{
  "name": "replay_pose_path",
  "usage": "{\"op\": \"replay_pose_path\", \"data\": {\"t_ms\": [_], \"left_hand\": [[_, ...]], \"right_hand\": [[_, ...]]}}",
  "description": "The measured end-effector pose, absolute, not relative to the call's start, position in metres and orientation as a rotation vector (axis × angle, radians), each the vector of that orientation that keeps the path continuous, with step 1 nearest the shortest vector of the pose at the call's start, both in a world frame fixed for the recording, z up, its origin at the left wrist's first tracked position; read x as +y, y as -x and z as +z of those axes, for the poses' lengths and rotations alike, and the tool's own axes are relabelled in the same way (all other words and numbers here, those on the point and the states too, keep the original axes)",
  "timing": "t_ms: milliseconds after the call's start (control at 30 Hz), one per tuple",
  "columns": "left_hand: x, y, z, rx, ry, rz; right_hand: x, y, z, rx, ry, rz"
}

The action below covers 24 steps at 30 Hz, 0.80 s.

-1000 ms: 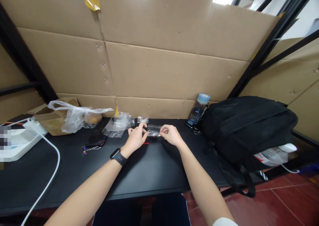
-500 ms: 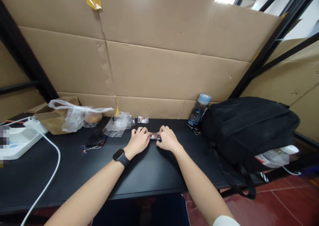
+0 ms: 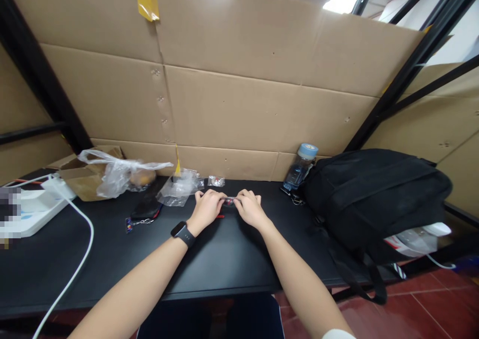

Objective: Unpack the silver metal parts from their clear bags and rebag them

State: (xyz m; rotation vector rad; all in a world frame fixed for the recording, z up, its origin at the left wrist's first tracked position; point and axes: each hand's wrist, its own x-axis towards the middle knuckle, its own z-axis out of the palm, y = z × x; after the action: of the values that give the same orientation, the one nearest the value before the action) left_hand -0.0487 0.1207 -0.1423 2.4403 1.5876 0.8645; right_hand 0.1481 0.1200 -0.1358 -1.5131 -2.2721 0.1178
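My left hand point(image 3: 207, 209) and my right hand point(image 3: 250, 209) meet over the middle of the black table point(image 3: 224, 254). Both have their fingers curled and pinch a small clear plastic bag point(image 3: 229, 201) between them, just above the tabletop. Something small and red shows under the left hand's fingers. A black watch point(image 3: 182, 233) is on my left wrist. Another tiny clear bag point(image 3: 216, 181) lies a little further back near the cardboard wall.
Crumpled clear bags point(image 3: 178, 188) and a cardboard box with a plastic bag point(image 3: 101, 177) sit at the left. A black pouch with keys point(image 3: 144, 212), a white cable point(image 3: 80, 259) and a white box point(image 3: 33, 207) lie further left. A water bottle point(image 3: 299, 167) and black backpack point(image 3: 374, 199) stand right.
The hands held the small bag spread apart a second ago, then came together and pressed it down; now they are close together, lifted slightly, still pinching it.
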Motion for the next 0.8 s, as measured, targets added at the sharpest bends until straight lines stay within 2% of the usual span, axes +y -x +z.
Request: {"op": "replay_pose_path", "data": {"t_ms": [267, 533, 800], "left_hand": [[0.121, 0.052, -0.134, 1.627, -2.208, 0.942], [0.119, 0.055, -0.125, 1.612, -1.963, 1.075], [0.12, 0.058, -0.126, 1.574, -1.93, 1.063]], "right_hand": [[0.13, -0.153, -0.138, -2.043, 1.408, 0.429], [0.135, -0.153, -0.142, -1.691, 1.059, 0.982], [0.136, -0.156, -0.143, -1.711, 1.132, 0.931]]}}
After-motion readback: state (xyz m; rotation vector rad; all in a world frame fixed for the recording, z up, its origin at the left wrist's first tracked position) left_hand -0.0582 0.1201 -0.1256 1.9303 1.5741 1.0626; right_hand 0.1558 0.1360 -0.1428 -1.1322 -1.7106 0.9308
